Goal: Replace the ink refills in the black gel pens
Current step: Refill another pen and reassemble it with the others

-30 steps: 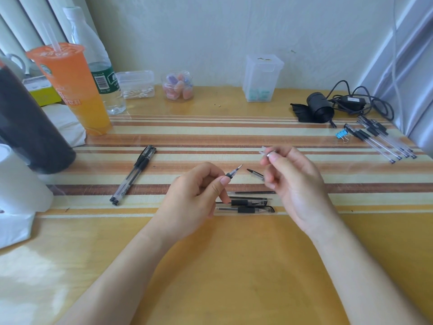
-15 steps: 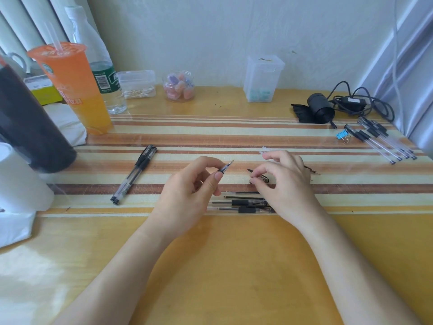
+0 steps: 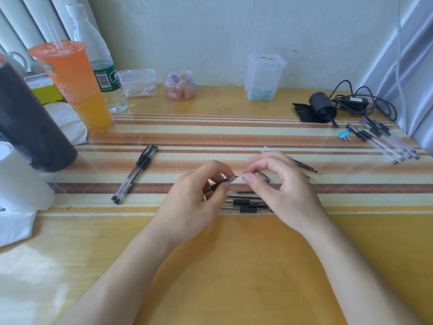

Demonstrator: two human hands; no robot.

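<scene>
Bright, soft daylight, shadows faint. Pale glare on the table (image 3: pixel 35 266) near its front left corner (washed almost white). Wide-angle bending at the edges; centre sharp.

The left hand (image 3: pixel 189 202) and right hand (image 3: pixel 285 191) are bare, with short, natural nails. The left forearm (image 3: pixel 121 266) and right forearm (image 3: pixel 351 266) are bare, with slim wrists.

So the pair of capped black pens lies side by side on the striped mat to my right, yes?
No: the head view shows the pair of capped black pens side by side on the striped mat, but to your left.
</scene>
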